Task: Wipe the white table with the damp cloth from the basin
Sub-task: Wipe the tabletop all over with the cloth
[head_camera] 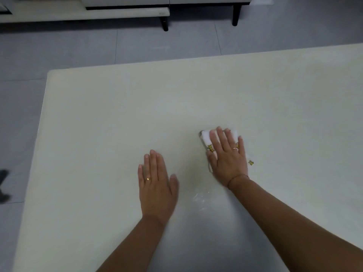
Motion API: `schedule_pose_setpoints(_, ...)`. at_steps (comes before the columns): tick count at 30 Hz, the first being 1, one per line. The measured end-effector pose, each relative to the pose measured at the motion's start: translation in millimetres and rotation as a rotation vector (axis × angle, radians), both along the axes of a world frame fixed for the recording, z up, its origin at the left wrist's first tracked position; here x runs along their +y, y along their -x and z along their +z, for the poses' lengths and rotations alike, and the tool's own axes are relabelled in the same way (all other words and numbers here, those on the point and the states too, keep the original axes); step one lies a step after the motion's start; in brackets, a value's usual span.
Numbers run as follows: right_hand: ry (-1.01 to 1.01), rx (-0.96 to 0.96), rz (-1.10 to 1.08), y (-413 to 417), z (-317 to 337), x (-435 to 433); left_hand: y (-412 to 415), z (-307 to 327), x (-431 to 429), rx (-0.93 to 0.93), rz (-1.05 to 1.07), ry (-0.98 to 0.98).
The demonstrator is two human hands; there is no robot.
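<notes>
The white table [98, 118] fills most of the view. A folded white cloth [205, 137] with small yellow prints lies on it right of centre. My right hand [228, 156] presses flat on top of the cloth, fingers spread, and hides most of it. My left hand [156, 181] rests flat on the bare tabletop to the left of the cloth, fingers together, holding nothing. A faint wet smear [200, 197] shows on the surface between my wrists. The basin is not in view.
Grey tiled floor [78, 48] surrounds the table's far and left edges. A low pale bench or cabinet with black legs [165, 24] stands across the floor at the top. A dark object [4, 185] sits on the floor at the left edge.
</notes>
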State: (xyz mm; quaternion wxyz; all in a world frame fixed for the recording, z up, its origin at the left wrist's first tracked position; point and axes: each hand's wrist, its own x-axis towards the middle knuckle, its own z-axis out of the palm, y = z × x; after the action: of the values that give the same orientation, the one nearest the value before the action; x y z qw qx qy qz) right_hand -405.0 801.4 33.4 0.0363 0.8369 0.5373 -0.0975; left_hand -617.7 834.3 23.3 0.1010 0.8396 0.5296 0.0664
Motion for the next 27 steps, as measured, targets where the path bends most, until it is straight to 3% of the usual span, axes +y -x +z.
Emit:
schedule_pose_setpoints(2,-0.040,0.021,-0.160,22,-2,2,6,-3,-20,0.013,-0.046,0.032)
schedule_pose_setpoints(4,-0.050,0.016,-0.173,55,0,-3,9,-5,-30,0.035,-0.054,0.052)
schedule_pose_setpoints(7,-0.029,0.032,0.110,82,6,-25,9,-5,-29,0.067,-0.037,0.053)
schedule_pose_setpoints(10,0.009,-0.012,0.294,47,6,-39,8,-1,-28,0.054,-0.040,0.082)
schedule_pose_setpoints(14,0.031,-0.008,-0.085,7,2,-49,8,0,-30,0.037,-0.031,0.077)
schedule_pose_setpoints(17,-0.005,0.005,-0.271,40,-1,-46,8,-1,-30,0.049,-0.028,0.069)
schedule_pose_setpoints(21,-0.010,0.022,-0.008,100,6,-63,8,-1,-30,0.068,-0.039,0.058)
schedule_pose_setpoints(25,0.022,-0.001,0.315,65,8,-86,6,1,-31,0.063,-0.029,0.050)
schedule_pose_setpoints(27,0.029,-0.036,0.250,36,7,-92,7,3,-33,0.059,-0.007,0.048)
